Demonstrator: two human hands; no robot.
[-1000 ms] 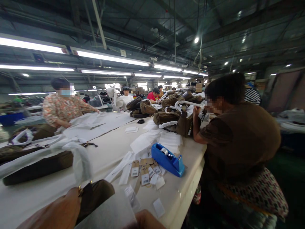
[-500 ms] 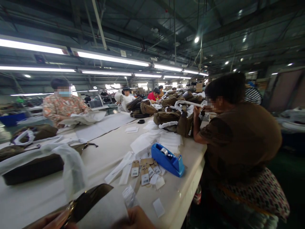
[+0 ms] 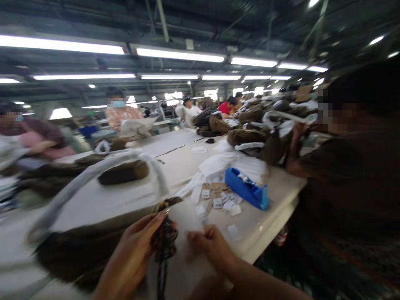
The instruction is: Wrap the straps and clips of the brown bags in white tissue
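A dark olive handbag [image 3: 84, 241] lies before me, its handle [image 3: 90, 171] wrapped in white material. My left hand [image 3: 140, 241] is closed at the bag's right end, pinching a dark, knotted-looking charm [image 3: 165, 239] with cords hanging down. A glint of gold metal shows by the thumb. My right hand [image 3: 212, 246] is closed, fingers pinched on the edge of a thin white sheet [image 3: 184, 223] beside the charm. That sheet is blurred, and its lower part lies behind my right arm.
Right of centre stands a blue tape dispenser [image 3: 246, 189], with tags [image 3: 218, 203] and white papers [image 3: 215, 164] beside it. Another olive bag [image 3: 125, 171] lies behind mine. A co-worker [image 3: 359, 166] sits at the right by a pile of bags [image 3: 250, 136]; other people work farther back.
My view has swung left, bringing another person in at the left edge. Both hands and the bag now show more fully, and the charm has come into sight at my left hand.
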